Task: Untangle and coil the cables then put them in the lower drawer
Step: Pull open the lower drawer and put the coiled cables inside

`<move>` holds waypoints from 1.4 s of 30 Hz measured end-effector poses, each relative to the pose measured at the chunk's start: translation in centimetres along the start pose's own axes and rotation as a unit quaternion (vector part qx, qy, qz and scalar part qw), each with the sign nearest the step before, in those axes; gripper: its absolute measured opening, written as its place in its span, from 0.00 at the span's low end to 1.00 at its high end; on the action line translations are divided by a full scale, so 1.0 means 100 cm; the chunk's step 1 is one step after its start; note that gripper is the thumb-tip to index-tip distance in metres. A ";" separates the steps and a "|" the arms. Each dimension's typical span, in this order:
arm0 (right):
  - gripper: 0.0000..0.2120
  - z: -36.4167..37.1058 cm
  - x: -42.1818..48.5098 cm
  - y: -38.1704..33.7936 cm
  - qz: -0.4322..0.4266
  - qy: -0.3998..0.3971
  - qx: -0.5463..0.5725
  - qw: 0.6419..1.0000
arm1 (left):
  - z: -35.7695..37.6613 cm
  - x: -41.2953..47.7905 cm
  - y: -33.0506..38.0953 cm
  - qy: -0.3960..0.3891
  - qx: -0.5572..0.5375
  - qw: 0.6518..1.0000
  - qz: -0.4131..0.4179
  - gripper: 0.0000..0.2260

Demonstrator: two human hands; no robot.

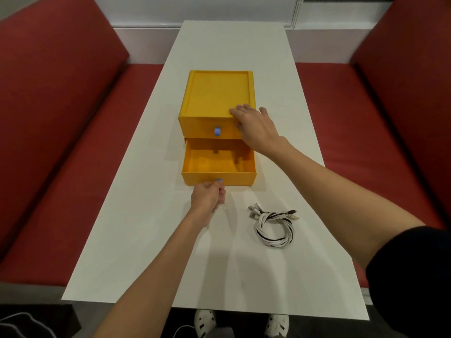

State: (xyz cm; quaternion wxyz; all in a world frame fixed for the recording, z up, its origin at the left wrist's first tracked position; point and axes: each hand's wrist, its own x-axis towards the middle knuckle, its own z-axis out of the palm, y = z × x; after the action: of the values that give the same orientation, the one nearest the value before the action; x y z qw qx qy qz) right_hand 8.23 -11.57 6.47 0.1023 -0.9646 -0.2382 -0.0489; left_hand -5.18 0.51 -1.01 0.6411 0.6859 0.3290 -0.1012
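Left hand (pixel 209 195) pinches the blue tab (pixel 219 181) of the lower drawer (pixel 218 167), which stands open and empty. Right hand (pixel 253 126), fingers flat and grasping nothing, braces the yellow cabinet (pixel 217 93) against sliding. The coiled cables (pixel 274 225) lie near-right on the table (pixel 146 240), ready for stowing.

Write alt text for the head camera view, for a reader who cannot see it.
The left hand pinches the blue tab of the open, empty lower drawer of a yellow drawer unit, while the right hand rests on its top corner. A coiled bundle of cables lies on the white table.
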 end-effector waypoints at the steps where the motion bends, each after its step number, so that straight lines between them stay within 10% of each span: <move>1: 0.22 -0.003 -0.001 0.000 -0.003 -0.006 -0.006 1.000 | -0.001 -0.003 -0.003 0.001 0.001 1.000 0.002 0.11; 14: 0.14 -0.018 -0.109 0.043 0.159 0.058 0.163 0.972 | 0.012 -0.049 -0.027 -0.058 0.050 0.996 -0.035 0.11; 22: 0.21 0.005 -0.179 0.047 0.143 -0.213 0.193 0.947 | 0.048 -0.057 -0.033 -0.093 0.152 0.984 -0.017 0.21; 28: 0.19 0.040 -0.194 0.043 0.144 -0.211 0.104 0.961 | 0.056 -0.061 -0.034 -0.089 0.163 0.983 -0.012 0.10; 36: 0.10 0.025 -0.205 0.051 0.143 -0.182 0.243 0.942 | 0.047 -0.080 -0.026 -0.216 -0.012 0.964 -0.157 0.07; 42: 0.08 -0.020 -0.195 0.046 0.117 -0.128 0.329 0.928 | 0.031 -0.087 -0.009 -0.253 -0.097 0.958 -0.096 0.11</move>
State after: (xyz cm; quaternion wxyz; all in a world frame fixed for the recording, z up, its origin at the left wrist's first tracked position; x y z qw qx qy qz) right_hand -6.86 -24.76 4.87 0.3878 -0.8958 -0.1373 0.1682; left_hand -11.47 -5.23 2.70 0.7542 0.5373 0.2287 -0.3003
